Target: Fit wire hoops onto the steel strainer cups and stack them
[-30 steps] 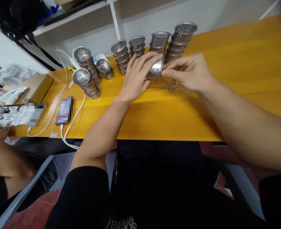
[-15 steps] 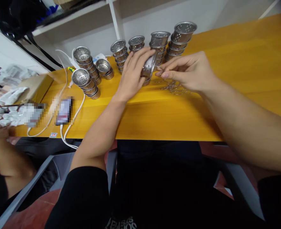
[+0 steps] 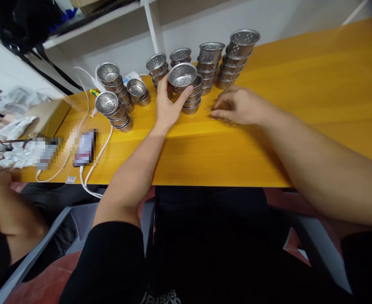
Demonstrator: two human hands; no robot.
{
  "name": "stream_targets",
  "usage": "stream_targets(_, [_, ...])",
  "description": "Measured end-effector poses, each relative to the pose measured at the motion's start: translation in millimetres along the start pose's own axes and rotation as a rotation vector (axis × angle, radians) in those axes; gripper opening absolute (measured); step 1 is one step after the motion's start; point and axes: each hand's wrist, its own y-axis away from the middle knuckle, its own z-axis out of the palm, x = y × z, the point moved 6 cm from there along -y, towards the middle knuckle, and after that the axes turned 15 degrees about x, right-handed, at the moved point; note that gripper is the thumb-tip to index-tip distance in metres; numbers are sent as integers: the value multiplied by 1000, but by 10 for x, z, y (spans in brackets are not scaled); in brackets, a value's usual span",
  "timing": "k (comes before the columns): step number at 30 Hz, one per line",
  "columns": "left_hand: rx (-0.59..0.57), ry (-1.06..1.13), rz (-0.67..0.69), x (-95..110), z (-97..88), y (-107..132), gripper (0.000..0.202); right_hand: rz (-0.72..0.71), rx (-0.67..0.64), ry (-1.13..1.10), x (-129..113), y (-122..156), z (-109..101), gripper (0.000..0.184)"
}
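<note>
My left hand [image 3: 167, 107] grips a perforated steel cup [image 3: 182, 76] by its rim, upright, on top of a short stack of the same cups [image 3: 191, 102] on the yellow table [image 3: 224, 147]. My right hand [image 3: 238, 107] lies palm down on a small pile of thin wire rings [image 3: 227, 121], fingertips curled onto them; whether it pinches one is unclear. More stacks of the cups stand behind: a tall leaning one [image 3: 235, 59], one [image 3: 208, 63] left of it, and others [image 3: 159, 69] further left.
Other cup stacks [image 3: 113, 105] stand at the left by white cables [image 3: 93, 166] and a phone [image 3: 85, 147]. Crumpled white wrappings [image 3: 12, 143] lie at the far left, where another person's arm [image 3: 5, 207] reaches. A white shelf [image 3: 116, 25] backs the table.
My left hand turned the cup upright and carried it left onto the short stack. My right hand let go of the cup and dropped onto the wire rings.
</note>
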Motion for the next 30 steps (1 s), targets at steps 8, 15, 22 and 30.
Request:
stream_targets(8, [234, 136, -286, -476, 612, -53, 88, -82, 199, -126, -338, 43, 58, 82])
stream_targets(15, [-18, 136, -165, -581, 693, -33, 89, -78, 170, -277, -572, 107, 212, 112])
stream_targets(22, [163, 315, -357, -527, 584, 49, 102, -163, 197, -250, -463, 56, 198, 126])
stream_targets(30, [142, 341, -488, -142, 398, 13, 89, -162, 161, -201, -336, 75, 201, 118])
